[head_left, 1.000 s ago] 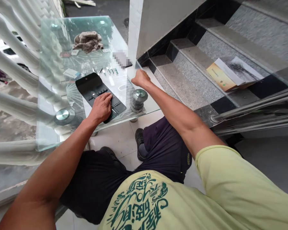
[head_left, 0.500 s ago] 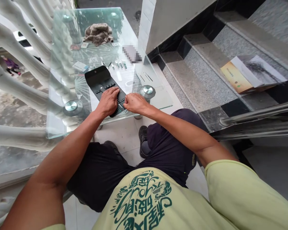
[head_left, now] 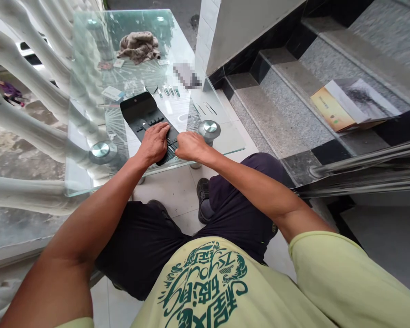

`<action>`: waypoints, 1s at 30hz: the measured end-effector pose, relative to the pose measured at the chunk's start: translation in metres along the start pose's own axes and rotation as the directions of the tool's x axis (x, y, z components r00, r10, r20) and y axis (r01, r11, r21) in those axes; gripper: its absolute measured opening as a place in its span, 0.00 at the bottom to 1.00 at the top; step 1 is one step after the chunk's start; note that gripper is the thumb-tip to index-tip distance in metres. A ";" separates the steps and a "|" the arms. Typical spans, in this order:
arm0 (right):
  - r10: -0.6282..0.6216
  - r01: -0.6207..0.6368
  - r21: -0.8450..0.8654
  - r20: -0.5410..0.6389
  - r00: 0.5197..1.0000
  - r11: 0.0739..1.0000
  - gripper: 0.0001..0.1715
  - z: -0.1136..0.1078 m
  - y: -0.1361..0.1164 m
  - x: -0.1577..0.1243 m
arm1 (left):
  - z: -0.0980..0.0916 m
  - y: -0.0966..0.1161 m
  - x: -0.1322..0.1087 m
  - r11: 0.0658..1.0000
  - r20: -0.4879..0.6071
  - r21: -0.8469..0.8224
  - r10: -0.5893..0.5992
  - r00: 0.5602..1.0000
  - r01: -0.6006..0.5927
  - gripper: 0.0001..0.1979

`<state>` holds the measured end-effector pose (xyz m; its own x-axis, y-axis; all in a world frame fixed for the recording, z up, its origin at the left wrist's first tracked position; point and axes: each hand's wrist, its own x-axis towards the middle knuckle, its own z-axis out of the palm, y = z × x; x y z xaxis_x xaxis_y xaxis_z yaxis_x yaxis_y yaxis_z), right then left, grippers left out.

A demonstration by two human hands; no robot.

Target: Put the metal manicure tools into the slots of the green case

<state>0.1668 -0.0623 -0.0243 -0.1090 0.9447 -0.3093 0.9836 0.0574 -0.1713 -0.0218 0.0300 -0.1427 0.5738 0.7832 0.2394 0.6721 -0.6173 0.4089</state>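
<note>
A black manicure case [head_left: 136, 108] lies unfolded near the front edge of the glass table, its elastic loops showing across the middle. My left hand [head_left: 155, 142] rests over the lower half of the case, fingers stretched out on its surface. My right hand [head_left: 190, 146] is at the right side of that half, fingers bent and pinched together beside slim metal tools [head_left: 171, 148] held in the case. What sits between those fingertips is hidden. Beyond the case lie several nail clippers [head_left: 171, 91], and to the right are a few thin metal sticks [head_left: 210, 108].
The glass table [head_left: 225, 132] has round metal caps over its legs. On it are a crumpled brown cloth [head_left: 138, 47], a blurred flat item [head_left: 187, 75] and a small card [head_left: 112, 93]. White balusters [head_left: 27, 193] stand left; stone stairs [head_left: 280, 105] with a carton [head_left: 353, 105] rise right.
The view has shifted very slightly. Both hands stay at the case in nearly the same place, and my right hand has turned only a little.
</note>
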 end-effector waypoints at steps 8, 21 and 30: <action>-0.042 0.047 -0.036 0.121 0.992 0.998 0.10 -0.021 0.055 -0.028 | 0.002 -0.002 0.000 1.000 -0.002 -0.006 0.014 1.000 -0.014 0.35; 0.276 -0.260 0.146 -0.103 0.956 0.954 0.08 -0.063 0.084 0.107 | -0.001 -0.001 -0.004 1.000 -0.010 0.002 0.012 1.000 -0.012 0.34; 0.325 -0.309 0.221 -0.039 0.945 0.925 0.04 -0.070 0.085 0.125 | -0.002 0.000 -0.004 1.000 -0.009 -0.007 0.006 1.000 -0.006 0.34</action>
<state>0.2471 0.0833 -0.0122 0.2225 0.9240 -0.3110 0.9118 -0.3102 -0.2691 -0.0247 0.0267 -0.1419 0.5738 0.7799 0.2500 0.6652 -0.6219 0.4133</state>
